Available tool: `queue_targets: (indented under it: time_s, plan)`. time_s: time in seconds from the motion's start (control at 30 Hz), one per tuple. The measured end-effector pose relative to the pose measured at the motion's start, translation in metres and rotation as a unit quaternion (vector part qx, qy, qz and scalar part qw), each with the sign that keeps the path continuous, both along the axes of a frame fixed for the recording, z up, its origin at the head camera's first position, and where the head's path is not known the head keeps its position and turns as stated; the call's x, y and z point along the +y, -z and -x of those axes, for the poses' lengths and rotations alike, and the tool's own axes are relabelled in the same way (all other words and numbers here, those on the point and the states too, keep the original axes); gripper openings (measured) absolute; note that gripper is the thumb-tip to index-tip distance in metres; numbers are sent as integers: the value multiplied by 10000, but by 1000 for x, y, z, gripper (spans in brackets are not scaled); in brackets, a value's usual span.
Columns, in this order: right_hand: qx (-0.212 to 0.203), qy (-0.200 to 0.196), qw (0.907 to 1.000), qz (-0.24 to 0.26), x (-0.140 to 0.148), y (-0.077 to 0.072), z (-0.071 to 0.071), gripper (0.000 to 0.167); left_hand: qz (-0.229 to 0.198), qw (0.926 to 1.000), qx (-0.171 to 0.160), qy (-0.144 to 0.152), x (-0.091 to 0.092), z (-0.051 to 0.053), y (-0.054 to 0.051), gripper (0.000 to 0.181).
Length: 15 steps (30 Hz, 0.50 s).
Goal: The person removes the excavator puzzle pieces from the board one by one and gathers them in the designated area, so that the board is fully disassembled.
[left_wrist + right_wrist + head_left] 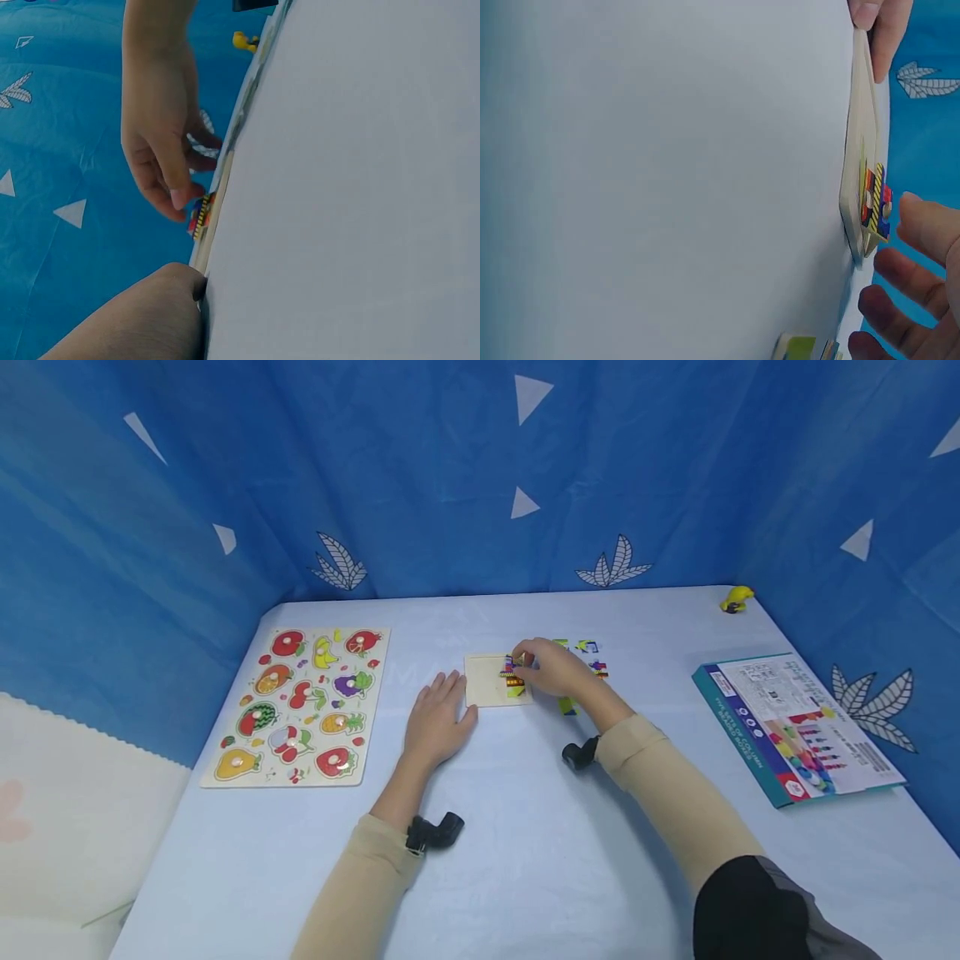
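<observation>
My left hand (437, 718) lies flat beside a small wooden puzzle board (483, 681), its thumb at the board's left edge. Over the board's right side, my right hand (557, 670) pinches a purple, red and yellow puzzle piece (879, 206) between thumb and fingers; the exact contact is partly hidden. That piece is tilted above the board, with a black-and-yellow striped edge. Below it in the head view, an orange and green piece (515, 687) lies in the board. Loose puzzle pieces (587, 646) lie just right of the right hand, partly covered by it.
A fruit peg puzzle (273, 703) lies on the left of the white table (517, 877). At the right is a boxed set (798, 727) with a teal edge. Near the back right corner stands a small yellow toy (737, 599). Blue cloth (450, 468) hangs behind.
</observation>
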State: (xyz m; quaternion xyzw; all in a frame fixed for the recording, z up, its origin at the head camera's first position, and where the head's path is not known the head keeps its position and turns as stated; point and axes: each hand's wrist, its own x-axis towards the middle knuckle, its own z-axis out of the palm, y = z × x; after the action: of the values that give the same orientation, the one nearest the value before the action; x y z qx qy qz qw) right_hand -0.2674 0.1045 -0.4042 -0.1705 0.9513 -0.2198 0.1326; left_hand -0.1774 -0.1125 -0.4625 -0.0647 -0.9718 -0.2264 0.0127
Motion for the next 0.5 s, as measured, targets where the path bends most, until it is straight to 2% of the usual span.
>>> queue_targets:
  time_s: [0.27, 0.5]
  plan:
    - [-218, 185, 9994, -170, -6, 2, 20, 36, 30, 10000, 48, -49, 0, 0, 3, 65]
    - [-380, 86, 9987, -332, -7, 1, 27, 35, 55, 10000, 53, -26, 1, 0, 4, 65]
